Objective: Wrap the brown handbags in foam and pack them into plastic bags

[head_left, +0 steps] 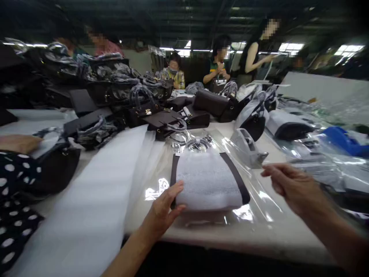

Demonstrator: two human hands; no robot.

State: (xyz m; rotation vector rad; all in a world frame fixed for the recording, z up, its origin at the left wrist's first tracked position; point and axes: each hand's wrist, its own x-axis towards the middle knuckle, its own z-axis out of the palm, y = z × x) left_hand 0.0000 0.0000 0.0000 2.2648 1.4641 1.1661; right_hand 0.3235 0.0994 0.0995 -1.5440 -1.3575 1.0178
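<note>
Farthest left of our left hand, a co-worker's polka-dot sleeve [17, 173] lies beside a dark handbag [57, 169]. Nearer that hand, we see a fanned stack of white foam sheets [95, 192]. Our left hand [161, 209] is unclenched, thumb and fingers apart, touching the near left corner of the foam-wrapped handbag [209, 181] without gripping it. This bag lies flat just right of the hand, over clear plastic film [263, 200], its wrapped handles [198, 144] pointing away from us. Ahead of our right hand and slightly left sits a grey tape dispenser [245, 148]. Our right hand [294, 186] hovers near its toothed end with fingers bent inward; we cannot tell whether they pinch a bit of tape. Right of that hand is a blue tape dispenser [343, 140] among loose plastic.

If our left fingers press unevenly, we could skew the foam and bare the bag's dark edge. The slick film might let the bag slide, and the dispenser's teeth could snag the film or nick our right fingertips
</note>
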